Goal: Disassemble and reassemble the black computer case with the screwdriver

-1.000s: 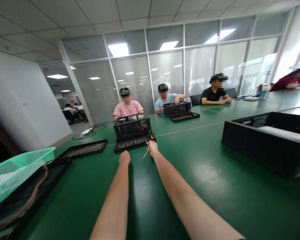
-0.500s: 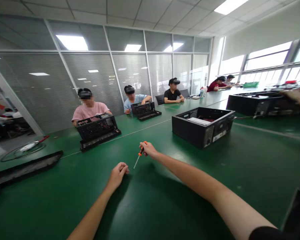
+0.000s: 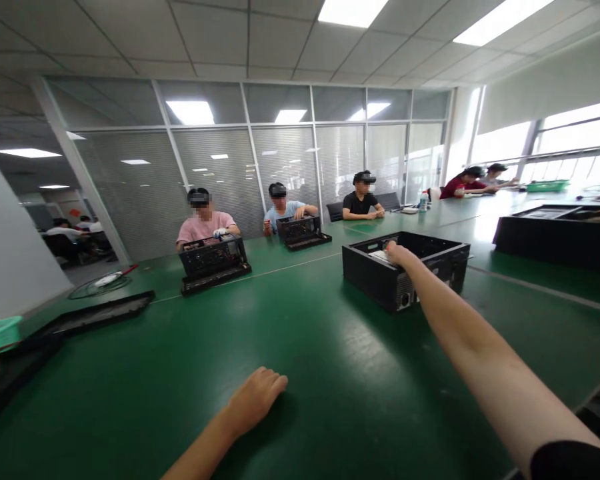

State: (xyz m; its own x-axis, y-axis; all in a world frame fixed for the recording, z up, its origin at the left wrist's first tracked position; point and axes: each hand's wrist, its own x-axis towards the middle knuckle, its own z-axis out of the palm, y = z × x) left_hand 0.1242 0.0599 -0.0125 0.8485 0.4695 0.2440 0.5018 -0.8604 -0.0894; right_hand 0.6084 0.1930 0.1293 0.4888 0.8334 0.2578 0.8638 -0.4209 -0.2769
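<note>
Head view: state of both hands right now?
Left hand: palm down, loosely curled; open or closed unclear, nothing visible in it.
Right hand: closed on something orange, at the open black case.

Table (image 3: 200, 360) plain green; case (image 3: 370, 283) black; basket (image 3: 0, 335) mint green.

On and around the worktop (image 3: 180, 360) are 4 black computer cases (image 3: 370, 277), 2 flat black panels (image 3: 103, 315) and 2 green baskets (image 3: 547, 187). 1 coiled cable (image 3: 83, 291) lies at the left. 5 people (image 3: 207, 229) sit beyond.
</note>
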